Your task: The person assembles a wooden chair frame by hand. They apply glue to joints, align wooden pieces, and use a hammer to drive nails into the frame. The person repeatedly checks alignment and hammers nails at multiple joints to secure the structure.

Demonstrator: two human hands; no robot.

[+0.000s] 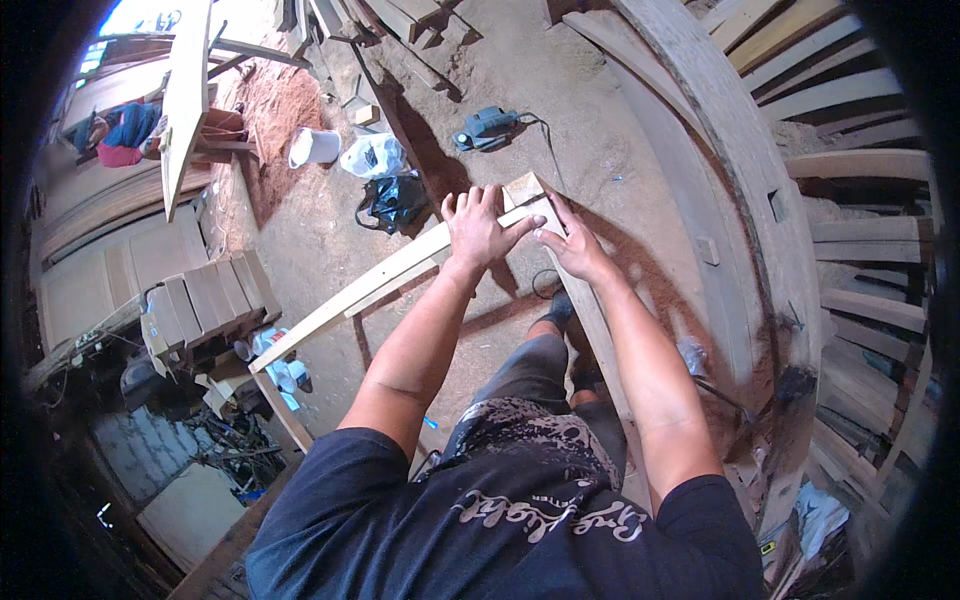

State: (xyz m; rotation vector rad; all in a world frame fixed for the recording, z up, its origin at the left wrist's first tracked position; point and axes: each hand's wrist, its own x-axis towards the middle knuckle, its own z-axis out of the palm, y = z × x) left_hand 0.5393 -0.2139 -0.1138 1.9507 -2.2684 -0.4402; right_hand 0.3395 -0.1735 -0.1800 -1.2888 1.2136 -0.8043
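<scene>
A pale wooden frame (375, 283) stretches out in front of me, with its far corner (523, 188) between my hands. My left hand (480, 235) grips the left-hand rail near that corner; its fingers reach over the far edge and its thumb points toward the joint. Around the top of the right-hand rail (608, 372) my right hand (575, 245) is closed, its thumb near the left one and its fingers along the outer side. Both thumbs lie close to the joint. Parts of the near side of the frame are hidden by my arms and body.
A blue-grey corded power tool (488, 128) lies beyond the corner. White bucket (313, 147), white bag (374, 156) and black bag (396, 203) sit on the dusty floor. A heavy beam (735, 120) and stacked boards (870, 165) line the right. Another person (130, 128) is far left.
</scene>
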